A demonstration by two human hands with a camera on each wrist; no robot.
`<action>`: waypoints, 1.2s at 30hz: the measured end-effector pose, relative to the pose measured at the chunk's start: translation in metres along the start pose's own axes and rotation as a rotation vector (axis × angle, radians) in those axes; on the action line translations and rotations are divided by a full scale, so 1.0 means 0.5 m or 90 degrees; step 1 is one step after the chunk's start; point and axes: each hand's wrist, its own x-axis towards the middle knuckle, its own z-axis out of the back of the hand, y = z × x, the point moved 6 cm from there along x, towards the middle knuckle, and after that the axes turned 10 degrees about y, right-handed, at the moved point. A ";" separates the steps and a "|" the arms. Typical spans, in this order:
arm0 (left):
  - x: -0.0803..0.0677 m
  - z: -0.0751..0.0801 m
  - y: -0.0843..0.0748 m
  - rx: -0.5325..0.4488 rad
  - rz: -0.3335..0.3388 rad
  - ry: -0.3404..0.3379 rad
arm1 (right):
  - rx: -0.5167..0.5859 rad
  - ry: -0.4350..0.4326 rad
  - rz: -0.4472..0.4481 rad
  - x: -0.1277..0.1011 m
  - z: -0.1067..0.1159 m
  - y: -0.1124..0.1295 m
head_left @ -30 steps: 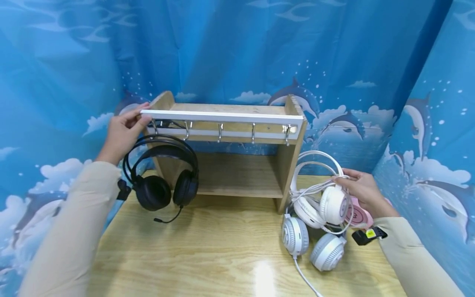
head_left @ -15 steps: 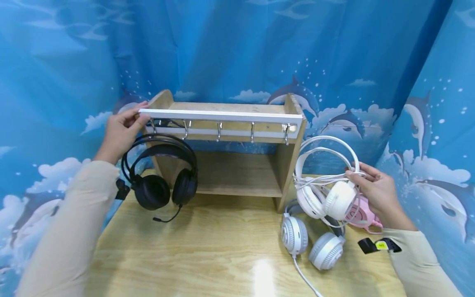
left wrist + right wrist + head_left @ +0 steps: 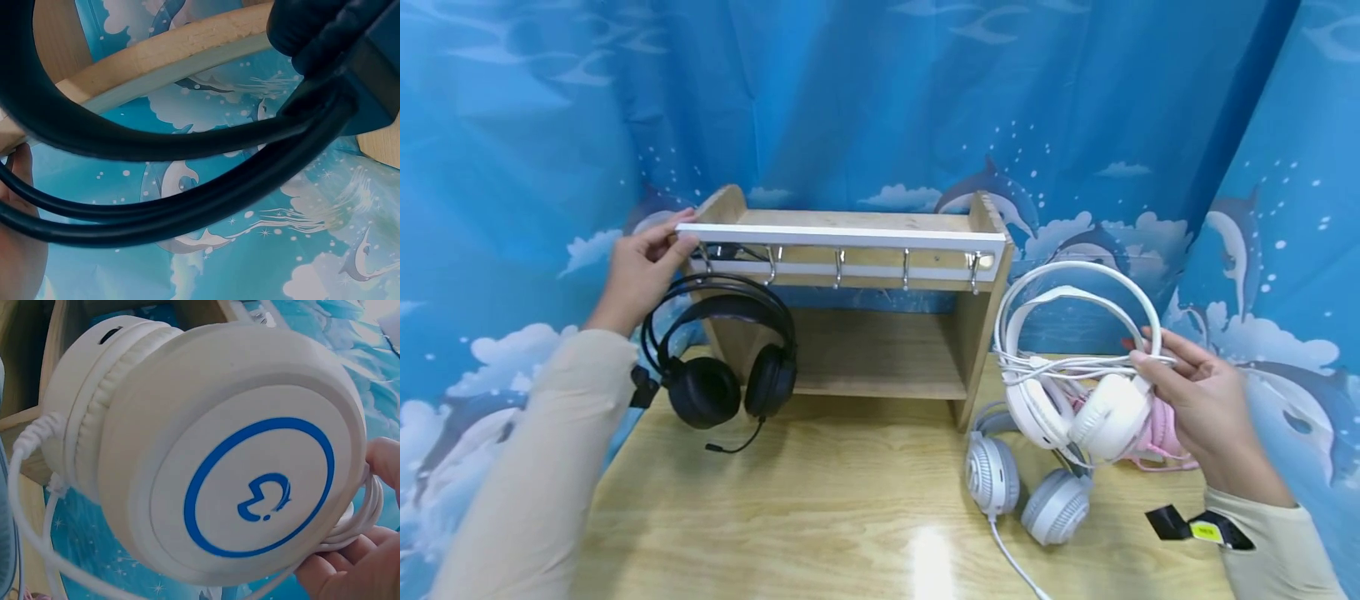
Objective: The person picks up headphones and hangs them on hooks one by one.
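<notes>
My right hand (image 3: pixel 1210 400) pinches a pair of white headphones (image 3: pixel 1078 271) at the side of the band, where their bundled white cable wraps round. In the right wrist view one white ear cup (image 3: pixel 231 456) with a blue ring fills most of the frame, thumb and fingers at its edge. My left hand (image 3: pixel 643 271) grips the left end of the white hook rail (image 3: pixel 842 235) on the wooden rack (image 3: pixel 880 350). Just below that hand, black headphones (image 3: pixel 730 310) with a microphone hang at the rail's left end; their band crosses the left wrist view.
White-and-grey headphones (image 3: pixel 992 473) lie on the wooden table (image 3: pixel 820 508) by the rack's right side, their cable running forward. Pink headphones (image 3: pixel 1161 433) lie partly hidden behind the white pair. Several metal hooks (image 3: pixel 838 268) line the rail. A blue dolphin-print curtain (image 3: pixel 850 100) surrounds the table.
My right hand has lifted the white headphones up and to the right, bringing them closer, away from the other headphones on the table. My left hand stays at the rail's left end.
</notes>
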 end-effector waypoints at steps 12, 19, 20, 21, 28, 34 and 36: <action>-0.001 -0.002 -0.005 -0.003 0.001 0.005 | 0.024 0.042 0.046 -0.048 -0.019 0.015; -0.001 -0.001 -0.005 -0.001 0.000 0.001 | 0.044 0.097 0.092 -0.057 -0.065 0.023; -0.001 -0.001 -0.004 -0.002 -0.001 0.001 | 0.046 0.107 0.097 -0.057 -0.073 0.023; -0.001 0.000 -0.003 -0.004 -0.001 0.001 | 0.044 0.114 0.099 -0.057 -0.080 0.023; -0.003 -0.001 -0.004 -0.020 0.003 0.004 | 0.053 0.129 0.099 -0.054 -0.119 0.012; -0.002 -0.003 -0.006 -0.023 0.007 0.008 | 0.028 0.127 0.116 -0.062 -0.137 0.004; -0.001 -0.002 -0.005 -0.027 0.005 0.007 | 0.024 0.135 0.119 -0.065 -0.147 0.003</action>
